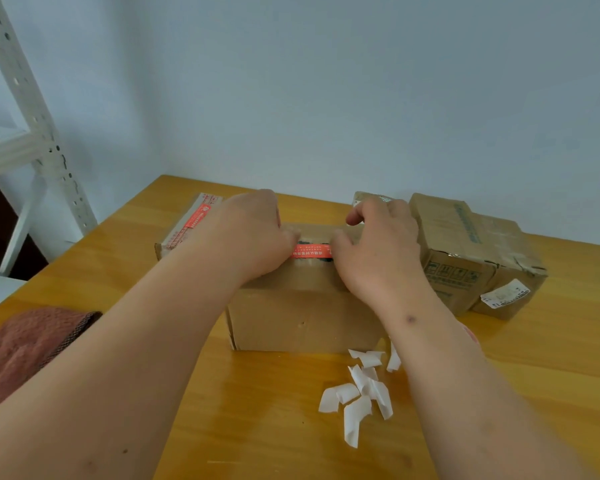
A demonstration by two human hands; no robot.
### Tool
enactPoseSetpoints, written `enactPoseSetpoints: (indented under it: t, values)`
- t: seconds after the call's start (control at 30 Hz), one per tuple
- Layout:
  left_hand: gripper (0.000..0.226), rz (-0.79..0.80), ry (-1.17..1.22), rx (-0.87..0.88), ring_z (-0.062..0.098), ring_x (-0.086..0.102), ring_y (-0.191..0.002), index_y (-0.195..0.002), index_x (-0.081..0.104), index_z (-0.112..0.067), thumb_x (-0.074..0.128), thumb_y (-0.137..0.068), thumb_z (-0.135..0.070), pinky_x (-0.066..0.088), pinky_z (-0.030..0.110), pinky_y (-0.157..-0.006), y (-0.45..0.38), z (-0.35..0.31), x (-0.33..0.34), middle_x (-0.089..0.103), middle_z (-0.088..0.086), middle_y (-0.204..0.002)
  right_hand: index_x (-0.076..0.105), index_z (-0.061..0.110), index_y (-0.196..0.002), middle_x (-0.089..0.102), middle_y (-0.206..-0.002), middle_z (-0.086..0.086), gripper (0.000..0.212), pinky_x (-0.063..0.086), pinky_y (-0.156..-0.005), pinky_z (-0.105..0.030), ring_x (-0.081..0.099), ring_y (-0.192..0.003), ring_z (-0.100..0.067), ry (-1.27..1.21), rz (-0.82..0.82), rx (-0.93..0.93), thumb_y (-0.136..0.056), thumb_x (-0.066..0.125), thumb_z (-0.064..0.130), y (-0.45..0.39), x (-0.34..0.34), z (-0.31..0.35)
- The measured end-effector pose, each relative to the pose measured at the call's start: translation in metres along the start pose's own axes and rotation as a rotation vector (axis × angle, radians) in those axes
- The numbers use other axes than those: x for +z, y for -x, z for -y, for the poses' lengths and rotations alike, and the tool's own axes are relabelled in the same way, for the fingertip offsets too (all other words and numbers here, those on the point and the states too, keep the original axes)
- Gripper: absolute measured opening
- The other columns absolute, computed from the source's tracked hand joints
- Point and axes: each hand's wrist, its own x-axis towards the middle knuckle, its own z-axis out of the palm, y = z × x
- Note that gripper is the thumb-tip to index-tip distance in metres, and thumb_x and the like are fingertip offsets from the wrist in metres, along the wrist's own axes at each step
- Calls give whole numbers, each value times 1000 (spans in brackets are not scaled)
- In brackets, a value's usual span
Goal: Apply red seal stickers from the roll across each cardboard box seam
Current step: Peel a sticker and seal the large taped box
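Nearest the viewer, in front of the central cardboard box (302, 317), lies a scatter of curled white backing strips (359, 393) on the wooden table (257, 427); a folded reddish cloth (28, 348) lies well to the left of the box. On top of the box, the red seal sticker (310, 252) spans the seam, only its middle showing between the two hands. The left hand (253, 233) holds one end with curled fingers, the right hand (378, 244) the other, thumb and fingers bent onto it; whether each end is pinched or merely pressed down cannot be told. The sticker is judged thin, light, limp and tacky, prone to creasing: it is best held by its extreme ends, kept taut, then smoothed from the middle outward. The box looks stiff enough to bear that pressure. Beyond the box to the left stands a sealed box (187, 223) bearing a red strip; to the right, worn boxes (471, 254). No roll is visible.
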Motion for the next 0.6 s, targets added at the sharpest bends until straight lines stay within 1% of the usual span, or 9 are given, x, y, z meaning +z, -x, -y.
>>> enactPoseSetpoints:
  t: [0.07,0.13,0.23,0.33,0.4,0.47,0.5,0.53,0.6]
  values:
    - [31,6,-86,-15,19,45,-85,-86,50,-20,58,-86,-50,34,32,-67,-1,-4,2,49,-5,-80,50,26,-104,31,-104,4,24,31,-81,-36,37,-111,-22,93,67,50,-87,53,42,-6,3,1]
    - [27,8,-117,-36,20,46,-84,-87,51,-19,59,-86,-45,35,31,-67,-6,-5,3,50,-4,-80,52,26,-104,37,-108,1,26,32,-81,-36,39,-112,-23,137,110,95,-86,55,45,-11,3,2]
    - [9,29,-60,-55,18,51,-81,-92,54,-18,58,-86,-22,37,29,-60,-8,-2,-1,56,0,-91,52,28,-99,43,-110,-1,14,44,-89,-39,45,-110,-24,70,123,136,-85,54,25,-15,-1,2]
    - [9,24,67,-56,11,48,-74,-92,53,-21,55,-85,-16,37,25,-56,-3,3,-4,55,-2,-90,53,29,-98,43,-108,1,23,45,-93,-42,48,-108,-23,-27,116,122,-83,51,12,-13,-4,0]
    - [9,6,80,-29,11,49,-77,-92,51,-24,56,-87,-28,38,27,-58,3,3,-3,54,-4,-87,53,31,-103,43,-111,4,20,39,-95,-38,45,-112,-19,-23,122,55,-85,55,25,-8,-3,0]
    - [28,24,38,-5,13,50,-83,-93,48,-26,62,-84,-50,42,31,-64,8,1,-1,54,-6,-85,52,35,-110,42,-116,7,32,32,-94,-38,39,-116,-16,51,177,-6,-82,59,49,-3,-2,0]
    - [34,37,22,4,13,51,-83,-94,47,-27,64,-81,-54,44,32,-66,10,1,0,54,-7,-85,51,36,-112,42,-118,7,37,31,-95,-38,37,-117,-16,63,205,-17,-80,61,53,-1,-4,-1]
    - [35,39,26,18,13,51,-84,-94,47,-27,66,-81,-53,46,33,-68,11,2,0,55,-7,-85,51,36,-112,43,-120,6,37,32,-98,-38,38,-119,-17,42,222,-19,-80,63,50,-2,-6,-2]
    - [24,46,88,40,13,51,-85,-95,48,-28,67,-84,-38,44,29,-66,11,7,-1,56,-7,-85,52,36,-106,45,-117,5,28,38,-100,-41,44,-115,-19,-62,236,-5,-80,63,30,-3,-11,-5]
